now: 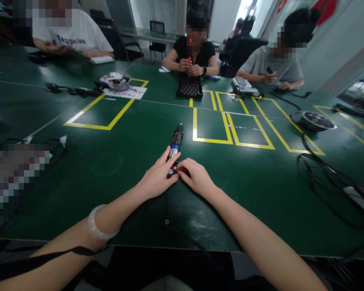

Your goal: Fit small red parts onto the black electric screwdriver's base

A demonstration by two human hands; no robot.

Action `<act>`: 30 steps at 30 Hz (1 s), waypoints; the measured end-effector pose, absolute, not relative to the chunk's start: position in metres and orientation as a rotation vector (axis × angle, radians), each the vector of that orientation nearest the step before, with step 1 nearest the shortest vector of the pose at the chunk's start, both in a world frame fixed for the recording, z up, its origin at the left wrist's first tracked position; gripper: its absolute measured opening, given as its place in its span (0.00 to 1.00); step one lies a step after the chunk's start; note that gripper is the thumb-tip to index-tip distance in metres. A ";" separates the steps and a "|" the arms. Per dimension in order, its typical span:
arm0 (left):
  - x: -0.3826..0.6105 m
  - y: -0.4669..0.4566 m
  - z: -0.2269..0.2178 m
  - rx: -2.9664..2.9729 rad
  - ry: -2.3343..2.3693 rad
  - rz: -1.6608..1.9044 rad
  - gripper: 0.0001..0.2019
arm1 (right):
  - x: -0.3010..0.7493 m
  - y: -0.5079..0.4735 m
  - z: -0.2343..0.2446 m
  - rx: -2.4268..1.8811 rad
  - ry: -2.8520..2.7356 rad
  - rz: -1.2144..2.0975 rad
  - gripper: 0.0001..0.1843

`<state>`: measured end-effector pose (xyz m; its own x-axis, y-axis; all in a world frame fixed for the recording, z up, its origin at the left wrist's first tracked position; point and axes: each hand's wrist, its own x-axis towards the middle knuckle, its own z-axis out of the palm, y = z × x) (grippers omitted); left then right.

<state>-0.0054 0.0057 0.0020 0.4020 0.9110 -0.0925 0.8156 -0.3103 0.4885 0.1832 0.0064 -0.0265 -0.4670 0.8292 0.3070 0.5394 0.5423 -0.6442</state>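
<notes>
An electric screwdriver (177,137) lies on the green table, its thin bit pointing away from me and its casing partly open, so a blue and silver motor (174,150) shows. My left hand (158,174) grips its body from the left, with fingers along the side and thumb near the rear end. At that rear end my right hand (195,174) is closed in a pinch; something small and reddish shows at the fingertips, too hidden to name. A black cord (166,206) runs over the table below my hands.
Across the table (133,226) sit several people; one holds a red-tipped tool over a black tray (189,88). Yellow tape rectangles (212,141) mark the surface. A metal bowl (115,82) stands far left, another bowl (318,121) at right, beside tangled black cables (318,165).
</notes>
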 end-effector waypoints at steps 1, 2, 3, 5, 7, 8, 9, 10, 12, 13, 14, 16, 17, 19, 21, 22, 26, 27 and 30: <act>-0.005 0.005 0.002 2.203 1.481 0.268 0.37 | 0.182 0.006 -0.027 -1.099 -2.178 0.622 0.04; -0.005 0.005 0.002 2.206 1.487 0.262 0.37 | 0.182 0.005 -0.026 -1.098 -2.180 0.610 0.04; -0.005 0.005 0.002 2.210 1.490 0.259 0.37 | 0.181 0.004 -0.026 -1.097 -2.184 0.596 0.04; -0.005 0.004 0.002 2.227 1.493 0.257 0.36 | 0.181 0.002 -0.024 -1.095 -2.198 0.569 0.05; -0.005 0.004 0.001 2.255 1.491 0.252 0.35 | 0.181 0.001 -0.023 -1.096 -2.211 0.544 0.06; -0.005 0.004 0.001 2.271 1.491 0.248 0.33 | 0.181 0.000 -0.022 -1.092 -2.217 0.536 0.07; -0.005 0.004 0.001 2.289 1.492 0.245 0.32 | 0.181 0.000 -0.022 -1.087 -2.220 0.529 0.07; -0.005 0.004 0.001 2.307 1.496 0.242 0.30 | 0.181 0.000 -0.022 -1.081 -2.223 0.524 0.08; -0.003 0.005 0.004 2.334 1.520 0.235 0.25 | 0.181 0.001 -0.023 -1.075 -2.228 0.521 0.10; -0.002 0.005 0.005 2.344 1.539 0.231 0.23 | 0.181 0.001 -0.024 -1.078 -2.227 0.525 0.11; -0.001 0.005 0.007 2.352 1.559 0.226 0.21 | 0.181 0.002 -0.024 -1.083 -2.222 0.533 0.11; 0.001 0.005 0.010 2.368 1.597 0.215 0.18 | 0.181 0.002 -0.024 -1.092 -2.209 0.562 0.12; 0.002 0.006 0.012 2.379 1.617 0.208 0.17 | 0.181 0.001 -0.024 -1.095 -2.202 0.577 0.12; 0.005 0.005 0.014 2.403 1.649 0.191 0.15 | 0.181 0.001 -0.022 -1.100 -2.195 0.596 0.12; 0.007 0.005 0.016 2.426 1.671 0.169 0.15 | 0.181 0.000 -0.020 -1.105 -2.189 0.605 0.10; 0.007 0.005 0.017 2.437 1.676 0.160 0.15 | 0.182 0.000 -0.019 -1.108 -2.184 0.611 0.10; 0.004 0.006 0.017 2.473 1.677 0.148 0.16 | 0.186 0.002 -0.019 -1.122 -2.152 0.636 0.09; 0.002 0.006 0.016 2.484 1.672 0.153 0.17 | 0.188 0.003 -0.020 -1.123 -2.143 0.641 0.10; -0.006 0.009 0.014 2.516 1.659 0.160 0.16 | 0.193 0.005 -0.021 -1.126 -2.127 0.648 0.10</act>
